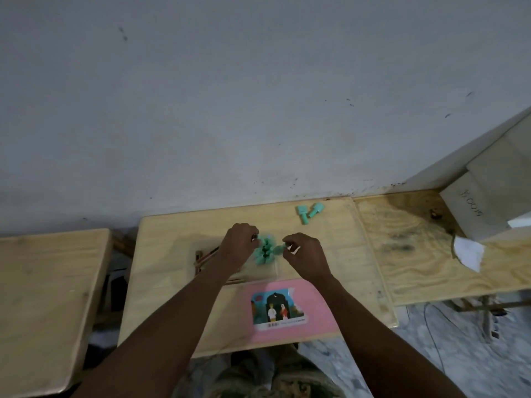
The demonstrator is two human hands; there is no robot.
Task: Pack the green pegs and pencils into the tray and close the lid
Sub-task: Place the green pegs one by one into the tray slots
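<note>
A wooden tray [271, 272] lies on the middle desk, partly hidden by my left forearm. Several green pegs [265, 251] are bunched in its right part. Pencils [207, 254] show at its left end. My left hand [240, 244] is over the tray, fingers curled and pinching a green peg at the top of the bunch. My right hand [304, 254] pinches another green peg [279, 248] at the bunch's right side. Two loose green pegs [309, 211] lie at the desk's far edge. The pink lid [316, 308] with a picture sticker lies flat in front of the tray.
The middle desk [172, 254] stands against a grey wall. Another desk [43, 297] is on the left and a plywood table [416, 248] on the right, bearing white boxes [488, 196] and a scrap of paper [469, 252].
</note>
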